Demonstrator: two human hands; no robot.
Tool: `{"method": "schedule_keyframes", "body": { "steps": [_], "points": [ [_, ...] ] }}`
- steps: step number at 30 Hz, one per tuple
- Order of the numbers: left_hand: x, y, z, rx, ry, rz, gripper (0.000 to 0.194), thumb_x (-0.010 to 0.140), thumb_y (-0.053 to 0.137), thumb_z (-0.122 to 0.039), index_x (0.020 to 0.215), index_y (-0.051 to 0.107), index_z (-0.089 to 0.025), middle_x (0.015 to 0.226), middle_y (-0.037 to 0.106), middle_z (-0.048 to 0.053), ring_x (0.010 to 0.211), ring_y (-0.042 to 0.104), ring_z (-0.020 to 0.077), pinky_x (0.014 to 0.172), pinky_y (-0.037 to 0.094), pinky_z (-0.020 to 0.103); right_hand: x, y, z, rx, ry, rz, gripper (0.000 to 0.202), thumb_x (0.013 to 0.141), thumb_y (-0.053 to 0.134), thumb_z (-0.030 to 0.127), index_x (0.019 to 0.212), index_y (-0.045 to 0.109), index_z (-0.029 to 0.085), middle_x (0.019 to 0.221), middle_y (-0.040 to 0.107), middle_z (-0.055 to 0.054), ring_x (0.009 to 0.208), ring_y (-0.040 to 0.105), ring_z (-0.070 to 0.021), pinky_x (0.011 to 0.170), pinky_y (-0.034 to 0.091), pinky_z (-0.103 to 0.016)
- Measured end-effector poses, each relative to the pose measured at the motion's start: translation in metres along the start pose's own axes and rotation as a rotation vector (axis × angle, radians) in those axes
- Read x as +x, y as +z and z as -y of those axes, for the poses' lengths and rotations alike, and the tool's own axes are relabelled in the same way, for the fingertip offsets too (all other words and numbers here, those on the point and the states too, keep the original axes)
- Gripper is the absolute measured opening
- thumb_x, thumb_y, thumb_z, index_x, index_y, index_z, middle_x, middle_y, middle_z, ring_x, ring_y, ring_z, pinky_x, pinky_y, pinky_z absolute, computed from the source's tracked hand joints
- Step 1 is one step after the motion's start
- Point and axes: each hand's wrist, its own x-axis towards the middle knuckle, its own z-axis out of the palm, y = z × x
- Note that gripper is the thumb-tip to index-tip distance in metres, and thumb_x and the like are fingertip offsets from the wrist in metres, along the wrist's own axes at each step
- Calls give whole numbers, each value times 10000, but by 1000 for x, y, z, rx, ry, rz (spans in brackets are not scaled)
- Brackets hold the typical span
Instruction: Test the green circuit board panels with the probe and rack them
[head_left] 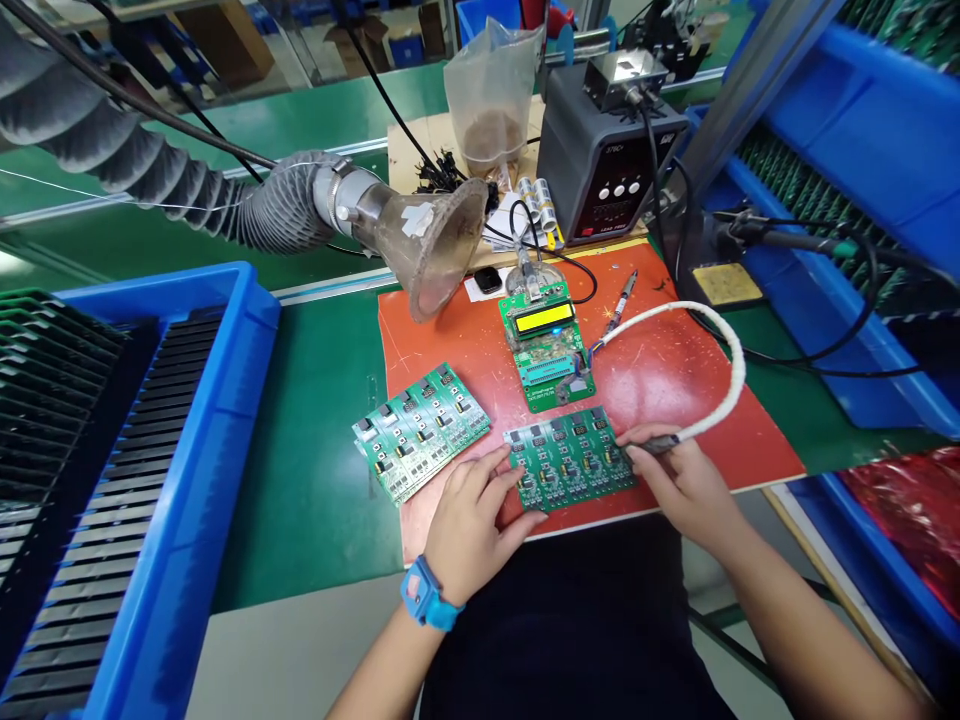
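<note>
Head view: green PCB (574, 465) lies near the front edge of the red mat (664, 375), long side running L to R, w/ a row of small digit displays along its far side. L hand (469, 525) has the PCB's L end btwn fingers & thumb, light hold, fingers curled at that side & thumb at the near corner; blue watch (427, 595) on that wrist. R hand (686, 490) is closed on a dark connector (656, 445), pinched btwn thumb & fingers at the PCB's R end; can't tell if its tip touches the contacts.

White cable (735, 370) loops from the connector back to the test unit (551, 370), just beyond the PCB, w/ its yellow screen (544, 318) lit. PCB stack (420, 430) sits L of the PCB, angled, partly off the mat. Pen (625, 295) lies R of the unit. Clear fume funnel (450, 250) on a grey hose (285, 205) hangs over the mat's far L part.

At back: black solder stn (611, 150), w/ a plastic bag (491, 100) beside it. Blue bin (195, 480) at far L holds upright bds (56, 350); more blue bins (825, 300) at R.
</note>
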Motion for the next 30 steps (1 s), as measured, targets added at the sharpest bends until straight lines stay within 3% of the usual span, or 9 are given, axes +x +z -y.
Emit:
{"method": "schedule_keyframes", "body": {
  "steps": [10,17,30],
  "points": [
    [1,0,0,-6,6,-12,440,815,737,-379,1173,592,-168,1252,605,151,1078,600,288,896,530,469,-4,-2,14,67,40,-34,195,961,559,386,1049,571,213,1008,653,-75,732,628,-176,676,542,-317],
    [2,-1,-1,-4,5,-22,430,823,729,-378,1186,587,-197,1235,611,141,1073,611,289,886,537,466,-5,12,13,57,27,41,185,972,531,378,1064,576,224,1033,649,-81,816,639,-202,674,544,-318],
    [1,-1,-1,-13,2,-16,433,815,739,-371,1173,594,-174,1239,607,142,1089,595,286,904,524,460,-5,14,12,7,20,60,131,972,527,323,1070,550,238,1047,639,-66,819,641,-195,705,539,-324]
  ]
}}
